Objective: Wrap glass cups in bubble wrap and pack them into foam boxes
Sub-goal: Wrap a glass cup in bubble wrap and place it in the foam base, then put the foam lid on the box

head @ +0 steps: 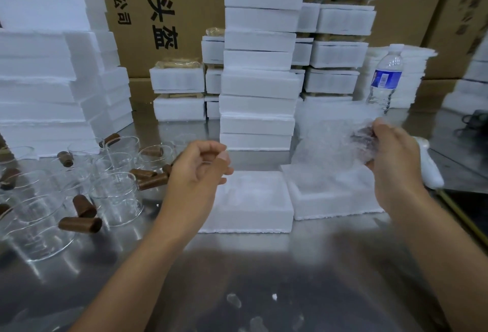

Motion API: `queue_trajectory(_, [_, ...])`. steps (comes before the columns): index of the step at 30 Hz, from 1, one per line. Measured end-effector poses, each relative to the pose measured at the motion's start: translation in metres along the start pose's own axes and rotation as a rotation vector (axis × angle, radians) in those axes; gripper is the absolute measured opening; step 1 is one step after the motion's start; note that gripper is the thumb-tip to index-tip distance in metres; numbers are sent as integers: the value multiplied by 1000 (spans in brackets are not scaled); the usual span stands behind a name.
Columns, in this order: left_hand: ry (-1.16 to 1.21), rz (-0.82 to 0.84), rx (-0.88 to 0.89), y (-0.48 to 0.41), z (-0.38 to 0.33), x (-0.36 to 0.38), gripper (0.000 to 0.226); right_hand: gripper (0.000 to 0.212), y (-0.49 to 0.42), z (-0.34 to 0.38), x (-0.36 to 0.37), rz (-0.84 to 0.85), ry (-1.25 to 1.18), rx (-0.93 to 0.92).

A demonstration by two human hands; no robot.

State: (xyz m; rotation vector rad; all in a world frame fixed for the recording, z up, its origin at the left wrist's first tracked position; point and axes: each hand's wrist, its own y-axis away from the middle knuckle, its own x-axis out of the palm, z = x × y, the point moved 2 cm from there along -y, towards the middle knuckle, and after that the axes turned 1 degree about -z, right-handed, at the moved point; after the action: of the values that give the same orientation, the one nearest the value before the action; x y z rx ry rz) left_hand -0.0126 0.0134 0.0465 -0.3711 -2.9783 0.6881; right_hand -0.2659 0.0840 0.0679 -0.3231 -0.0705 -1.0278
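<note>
**Desk:** Report from the near edge outward.

**Operator:** Nearest me is the steel table (264, 265), with both forearms reaching across it. Beyond them two open foam boxes sit side by side: the centre foam box (250, 222) and the right foam box (335, 206).

**Desk:** Locate the work piece.

**Operator:** I read it as a bubble-wrapped cup (361, 144). The right hand (396, 162) holds it in the air above the far right corner of the right foam box, apart from it. Fingers and thumb curl round the bundle. A dark patch, probably the handle, shows through the wrap. Loose wrap trails leftward from the grip, blurred.

**Desk:** Long axis?

**Operator:** I cannot tell. Wrap and blur hide it.

**Desk:** Left hand?

**Operator:** The left hand (198, 170) hovers over the left edge of the centre foam box, fingers loosely curled, holding nothing that I can see. The bare glass cups (116, 197) stand to its left.

**Desk:** Governing relation?

**Operator:** The cavity of the right foam box lies below the grip, to its left and toward me. The right hand is the nearer one. In my judgement the move is a short descent, with the left hand free to tuck in the trailing wrap.
</note>
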Motion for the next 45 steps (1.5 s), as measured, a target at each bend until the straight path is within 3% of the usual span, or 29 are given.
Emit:
queue_trajectory(4, [-49,13,18,1,1,3,12,25,-13,-4,-14,25,137,-107])
queue_trajectory(8, [-86,35,40,2,5,3,14,23,-8,-14,-9,231,270,-203])
queue_trajectory(15, [-178,152,92,12,6,14,19,23,-9,-22,-8,379,395,-122])
queue_trajectory(18, [-254,174,129,15,6,17,7,21,-10,-26,-11,421,530,-151])
queue_trajectory(21, [-449,236,226,19,8,18,7,17,-11,-26,-14,403,695,-259])
queue_trajectory(25, [-712,415,322,25,15,19,15,17,-14,-27,-22,275,691,-226])
queue_trajectory(29, [-802,522,331,25,22,20,24,17,-16,-32,-26,245,792,-190])
queue_trajectory(32, [-824,523,351,25,22,21,44,17,-17,-32,-29,242,808,-159])
queue_trajectory(36, [-810,450,396,25,16,20,43,16,-25,-25,-38,74,613,-65])
queue_trajectory(38, [-743,376,432,23,5,17,41,26,-31,-27,-44,6,589,-3])
queue_trajectory(41, [-569,238,470,17,-17,8,32,33,-35,-35,-47,11,596,100])
queue_trajectory(45, [-199,101,349,10,-31,-9,35,30,-35,-40,-46,66,615,139])
